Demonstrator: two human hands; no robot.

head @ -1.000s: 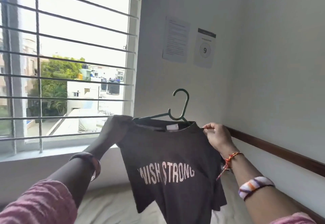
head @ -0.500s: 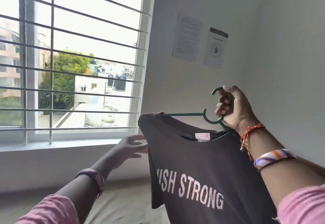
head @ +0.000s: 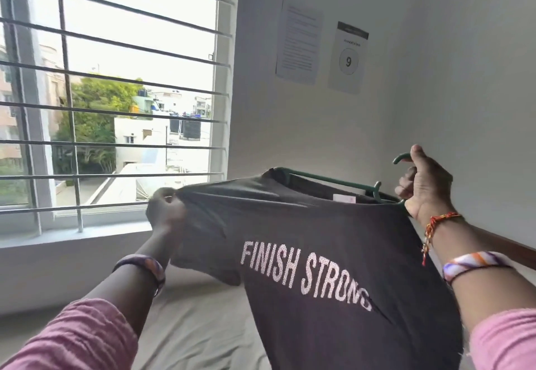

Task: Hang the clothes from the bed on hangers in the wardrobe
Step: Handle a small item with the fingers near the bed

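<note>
Dark grey cotton T-shirt (head: 319, 239) printed "FINISH STRONG" hangs mid-frame on your green plastic hanger (head: 333, 180), above the bed (head: 188, 326). Your right hand (head: 425, 187) curls around the hanger's hook; your left hand (head: 166, 210) pinches the shirt's sleeve.

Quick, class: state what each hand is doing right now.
Left hand: closed, gripping the T-shirt sleeve.
Right hand: closed, holding the hanger hook.
</note>
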